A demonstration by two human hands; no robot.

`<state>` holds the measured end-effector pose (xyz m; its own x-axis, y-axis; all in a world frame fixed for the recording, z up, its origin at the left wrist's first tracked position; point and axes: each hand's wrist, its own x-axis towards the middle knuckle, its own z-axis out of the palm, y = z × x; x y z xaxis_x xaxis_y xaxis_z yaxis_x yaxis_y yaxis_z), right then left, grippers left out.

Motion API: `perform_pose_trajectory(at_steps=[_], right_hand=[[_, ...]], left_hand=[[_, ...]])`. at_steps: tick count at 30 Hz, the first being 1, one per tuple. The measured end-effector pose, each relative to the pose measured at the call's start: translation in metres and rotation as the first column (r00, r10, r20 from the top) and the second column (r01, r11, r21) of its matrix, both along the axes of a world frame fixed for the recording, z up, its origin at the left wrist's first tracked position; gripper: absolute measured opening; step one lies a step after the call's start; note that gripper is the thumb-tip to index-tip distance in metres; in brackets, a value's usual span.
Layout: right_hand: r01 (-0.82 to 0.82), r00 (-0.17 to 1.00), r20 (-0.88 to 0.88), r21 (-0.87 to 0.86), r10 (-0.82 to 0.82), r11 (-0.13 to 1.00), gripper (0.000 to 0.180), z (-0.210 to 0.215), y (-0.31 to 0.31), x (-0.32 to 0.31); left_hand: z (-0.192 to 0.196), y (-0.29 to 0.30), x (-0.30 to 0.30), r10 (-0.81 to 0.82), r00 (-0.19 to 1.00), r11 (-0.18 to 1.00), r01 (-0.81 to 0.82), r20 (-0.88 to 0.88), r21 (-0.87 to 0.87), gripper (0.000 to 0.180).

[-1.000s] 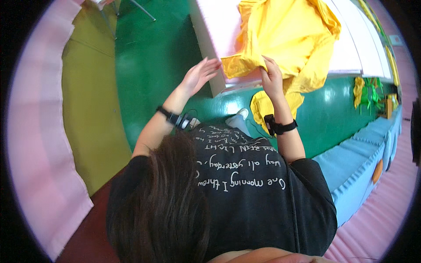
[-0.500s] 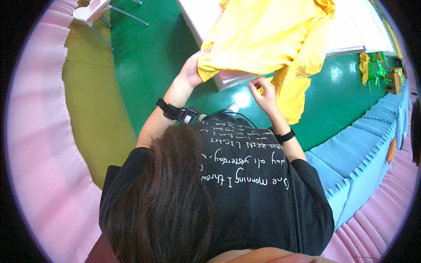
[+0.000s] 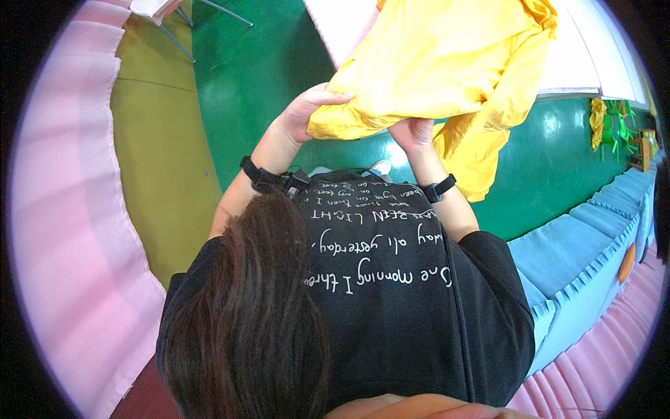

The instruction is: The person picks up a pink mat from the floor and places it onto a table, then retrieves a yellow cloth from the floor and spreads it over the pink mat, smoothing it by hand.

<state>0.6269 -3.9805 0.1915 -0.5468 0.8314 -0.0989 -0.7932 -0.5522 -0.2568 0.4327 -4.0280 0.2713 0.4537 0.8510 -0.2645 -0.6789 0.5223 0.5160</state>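
Observation:
A yellow long-sleeved garment (image 3: 433,63) is spread out in front of me, its far part over the white table and its near edge hanging past it. At its near left corner my left hand (image 3: 306,110) grips the fabric, thumb on top and the other fingers behind the cloth. My right hand (image 3: 414,135) reaches beneath the near edge; its fingers are hidden by the cloth, so their grip does not show. A sleeve (image 3: 464,167) hangs down to the right of my right wrist.
The white table (image 3: 569,59) stands ahead. Blue cushioned seating (image 3: 558,248) runs along the right, and a pink draped edge (image 3: 77,209) along the left. A white chair (image 3: 153,8) is at the far left. Green and yellow items (image 3: 611,126) hang at the right.
My right hand has moved up and in under the garment's near edge. My left hand still grips the corner, its thumb now across the top. The view has shifted slightly.

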Motion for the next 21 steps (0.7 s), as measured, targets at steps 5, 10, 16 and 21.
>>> perform_pose_trajectory(at_steps=[5, 10, 16, 21], right_hand=[[0.051, 0.998, -0.033, -0.022, -0.052, 0.998, 0.083, -0.015, -0.008, 0.025], [0.151, 0.986, 0.055, 0.105, -0.158, 0.983, 0.081, 0.012, -0.044, 0.013], [0.471, 0.873, 0.09, 0.101, -0.48, 0.876, 0.067, 0.01, -0.103, -0.021], [0.555, 0.831, 0.028, -0.094, -0.555, 0.827, 0.055, -0.01, -0.139, -0.055]], left_hand=[[-0.007, 0.005, -0.014, 0.135, 0.989, 0.99, -0.137, 0.056, 0.024, 0.04], [-0.011, 0.018, -0.035, 0.179, 0.979, 0.978, -0.187, 0.096, 0.089, 0.043], [-0.042, 0.031, -0.068, 0.243, 0.968, 0.955, -0.227, -0.064, 0.191, 0.036], [-0.087, 0.033, -0.085, 0.204, 0.977, 0.976, -0.198, -0.056, 0.093, 0.033]])
